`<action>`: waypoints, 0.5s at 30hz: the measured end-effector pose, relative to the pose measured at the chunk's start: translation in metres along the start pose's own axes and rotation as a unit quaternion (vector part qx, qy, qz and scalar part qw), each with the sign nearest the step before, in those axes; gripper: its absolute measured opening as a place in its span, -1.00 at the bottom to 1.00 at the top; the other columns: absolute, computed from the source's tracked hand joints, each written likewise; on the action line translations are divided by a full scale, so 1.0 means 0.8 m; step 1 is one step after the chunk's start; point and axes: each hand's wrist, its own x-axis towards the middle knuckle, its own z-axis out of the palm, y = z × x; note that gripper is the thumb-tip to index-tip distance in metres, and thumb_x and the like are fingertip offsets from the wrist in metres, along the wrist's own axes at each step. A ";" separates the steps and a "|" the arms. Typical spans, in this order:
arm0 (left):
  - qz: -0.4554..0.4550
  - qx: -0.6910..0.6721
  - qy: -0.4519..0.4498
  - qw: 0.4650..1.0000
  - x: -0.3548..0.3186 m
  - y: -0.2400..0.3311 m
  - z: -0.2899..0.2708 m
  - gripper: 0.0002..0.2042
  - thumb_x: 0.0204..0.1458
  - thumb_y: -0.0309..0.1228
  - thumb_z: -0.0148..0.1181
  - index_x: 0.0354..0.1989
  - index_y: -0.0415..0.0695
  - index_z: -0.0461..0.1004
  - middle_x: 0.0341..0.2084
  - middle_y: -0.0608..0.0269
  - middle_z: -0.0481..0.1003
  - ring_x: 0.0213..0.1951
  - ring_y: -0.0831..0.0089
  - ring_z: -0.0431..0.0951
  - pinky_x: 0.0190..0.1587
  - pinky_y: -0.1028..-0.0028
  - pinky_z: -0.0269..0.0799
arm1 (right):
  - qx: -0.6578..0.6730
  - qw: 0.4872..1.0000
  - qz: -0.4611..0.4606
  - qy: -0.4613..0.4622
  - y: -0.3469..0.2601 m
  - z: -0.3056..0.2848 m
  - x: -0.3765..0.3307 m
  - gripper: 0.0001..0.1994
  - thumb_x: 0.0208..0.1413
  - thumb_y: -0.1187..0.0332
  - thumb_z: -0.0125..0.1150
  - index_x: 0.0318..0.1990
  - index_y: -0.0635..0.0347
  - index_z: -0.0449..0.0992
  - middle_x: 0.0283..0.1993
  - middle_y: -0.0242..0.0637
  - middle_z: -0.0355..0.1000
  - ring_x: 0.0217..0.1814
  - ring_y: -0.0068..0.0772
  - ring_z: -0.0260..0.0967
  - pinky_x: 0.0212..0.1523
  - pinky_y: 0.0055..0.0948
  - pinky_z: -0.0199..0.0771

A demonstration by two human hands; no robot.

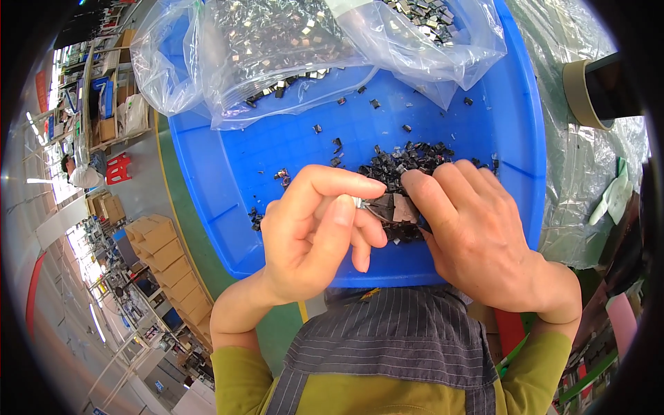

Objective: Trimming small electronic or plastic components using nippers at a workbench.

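**Small black parts being handled over a blue tray**

Small black parts (408, 160) are lying in a loose heap on the floor of the blue tray (277, 145), at about 1 o'clock from the two hands, with stray pieces scattering toward 11 o'clock. The left hand (315, 232) is hovering over the tray's near edge, its thumb and forefinger pressing together on a small silvery piece (358, 202); the other fingers are curling loosely underneath. The right hand (477, 232) is sitting just beside it at 3 o'clock, fingers lying close together and bending down over a flat dark strip (395, 207) that is showing between the two hands; how they are gripping it underneath cannot be told. Clear plastic bags (277, 48) holding more dark and shiny pieces are resting on the far part of the tray at 12 o'clock. A roll of tape (584, 93) is standing on crumpled plastic sheeting (588, 180) at 2 o'clock, outside the tray.
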 end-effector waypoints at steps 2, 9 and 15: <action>0.005 0.019 -0.004 1.000 0.001 0.001 -0.002 -0.79 0.23 -0.56 -0.20 -0.07 -0.35 0.35 -0.56 0.15 0.51 -0.63 0.63 0.49 -0.60 0.67 0.37 | -0.030 1.000 0.004 0.010 0.000 0.002 0.000 -0.52 -0.27 0.59 0.23 -0.05 0.23 0.37 -0.41 -0.25 0.23 -0.36 -0.18 0.25 -0.34 -0.27 0.24; 0.009 0.067 0.003 0.998 0.002 0.004 0.000 -0.79 0.22 -0.59 -0.18 -0.08 -0.34 0.38 -0.64 0.29 0.46 -0.64 0.66 0.47 -0.63 0.66 0.36 | -0.126 0.990 -0.010 0.058 0.000 0.007 -0.001 -0.62 -0.22 0.53 0.12 -0.11 0.23 0.41 -0.45 -0.30 0.15 -0.41 -0.27 0.17 -0.39 -0.32 0.15; 0.006 0.156 -0.008 0.988 0.000 0.005 0.001 -0.74 0.28 -0.37 -0.24 -0.09 -0.28 0.33 -0.60 0.15 0.49 -0.69 0.61 0.44 -0.65 0.70 0.19 | -0.147 0.987 -0.004 0.068 -0.001 0.009 0.000 -0.64 -0.20 0.50 0.11 -0.13 0.23 0.41 -0.44 -0.29 0.15 -0.40 -0.28 0.17 -0.39 -0.31 0.14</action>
